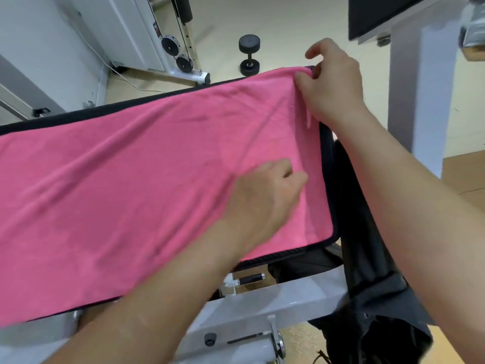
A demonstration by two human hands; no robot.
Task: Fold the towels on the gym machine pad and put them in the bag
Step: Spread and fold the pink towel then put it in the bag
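Here the right hand pinches the far corner of the pink towel on the black pad. The left hand rests on it, grip unclear.

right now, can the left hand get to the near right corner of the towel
Probably yes: the left hand rests on the towel just short of that corner, with only flat cloth between.
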